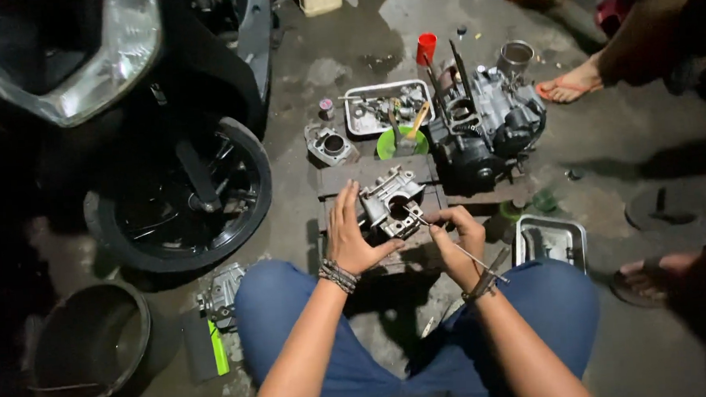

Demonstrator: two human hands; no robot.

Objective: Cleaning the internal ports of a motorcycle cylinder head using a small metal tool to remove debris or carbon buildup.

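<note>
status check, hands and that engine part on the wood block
Left hand steadies cylinder head. Right hand holds thin rod, tip at the head's bore. Nothing blocking; engine block close behind.

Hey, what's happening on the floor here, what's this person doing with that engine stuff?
A person sitting on the concrete floor steadies a grey metal cylinder head on a low wooden block with the left hand. The right hand holds a thin metal rod tool, its tip at the head's opening. Behind sit a dark engine block, a metal tray of small parts and a scooter's front wheel.
</note>
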